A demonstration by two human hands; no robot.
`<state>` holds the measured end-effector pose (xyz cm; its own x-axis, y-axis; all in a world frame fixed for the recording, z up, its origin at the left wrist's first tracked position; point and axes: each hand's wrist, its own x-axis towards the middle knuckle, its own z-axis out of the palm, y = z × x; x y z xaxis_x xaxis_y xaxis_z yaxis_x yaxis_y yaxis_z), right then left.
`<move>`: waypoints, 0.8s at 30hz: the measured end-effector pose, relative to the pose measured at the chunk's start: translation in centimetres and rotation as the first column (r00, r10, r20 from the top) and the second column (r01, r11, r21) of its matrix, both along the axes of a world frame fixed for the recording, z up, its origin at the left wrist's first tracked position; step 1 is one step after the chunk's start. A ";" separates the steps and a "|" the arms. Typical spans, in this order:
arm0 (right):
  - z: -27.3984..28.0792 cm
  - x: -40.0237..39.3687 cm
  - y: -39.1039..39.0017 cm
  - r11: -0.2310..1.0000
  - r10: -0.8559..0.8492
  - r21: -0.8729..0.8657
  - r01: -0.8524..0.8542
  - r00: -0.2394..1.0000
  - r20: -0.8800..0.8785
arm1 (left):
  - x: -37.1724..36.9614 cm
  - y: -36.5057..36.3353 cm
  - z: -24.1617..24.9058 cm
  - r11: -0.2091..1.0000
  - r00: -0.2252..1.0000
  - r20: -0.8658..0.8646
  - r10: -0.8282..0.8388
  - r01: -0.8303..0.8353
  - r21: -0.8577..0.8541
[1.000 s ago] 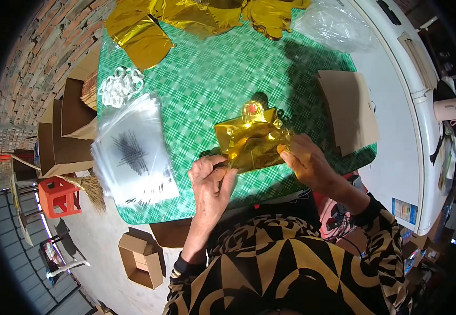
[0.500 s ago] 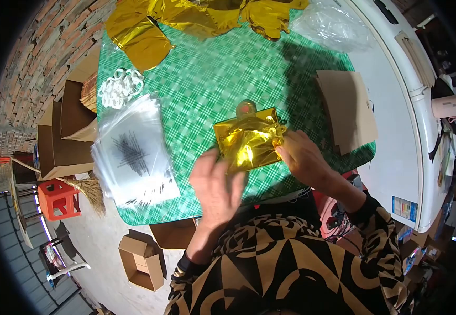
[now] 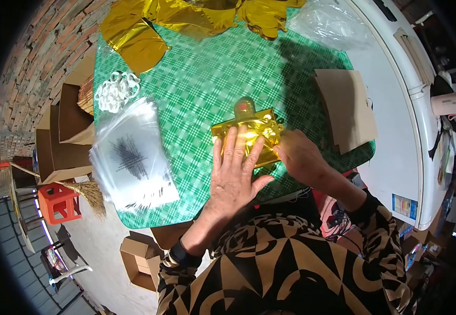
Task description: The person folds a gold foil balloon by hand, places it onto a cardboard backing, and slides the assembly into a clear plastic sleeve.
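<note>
A shiny gold foil piece (image 3: 263,119) lies near the front edge of the green checked table (image 3: 201,79), partly under my hands. My left hand (image 3: 236,165) rests on it with the palm down and fingers spread. The fingers of my right hand (image 3: 300,157) are closed at the foil's right edge, pinching it. A rounded tab with a reddish spot (image 3: 244,107) sticks out at the foil's far side.
Clear plastic bags (image 3: 133,157) and white rings (image 3: 116,92) lie at the left. Gold foil sheets (image 3: 196,18) and clear plastic (image 3: 333,23) are at the far edge. Cardboard sheets (image 3: 346,107) sit at the right, and a red stool (image 3: 59,202) and boxes (image 3: 139,261) stand on the floor.
My left hand has moved up and right from the foil's lower left and now lies flat on it with fingers spread. My right hand stays at the right edge.
</note>
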<state>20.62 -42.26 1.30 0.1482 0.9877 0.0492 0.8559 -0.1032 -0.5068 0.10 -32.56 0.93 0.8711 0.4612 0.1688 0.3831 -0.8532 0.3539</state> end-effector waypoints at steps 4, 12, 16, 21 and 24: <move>0.5 -0.2 0.1 1.000 -0.022 0.015 0.022 1.000 0.005 | 0.1 0.2 -1.3 1.000 1.000 0.012 0.004 -0.004 -0.018; 0.7 0.1 -0.1 1.000 -0.026 0.010 0.027 0.999 -0.028 | 0.2 0.1 -1.7 1.000 0.999 -0.028 0.015 -0.015 0.020; 0.4 -0.2 -0.8 0.995 -0.085 0.049 0.088 0.994 -0.063 | 0.3 0.1 -1.5 0.999 0.998 -0.065 0.022 -0.021 0.028; 0.1 -0.9 -1.3 0.978 -0.152 0.149 0.147 0.988 0.024 | 0.4 0.0 -1.5 0.999 0.996 -0.081 0.027 -0.023 0.048; 0.5 -1.6 -1.5 0.965 -0.222 0.147 0.217 0.975 0.023 | 0.5 -0.1 -1.4 0.998 0.995 -0.090 0.033 -0.028 0.053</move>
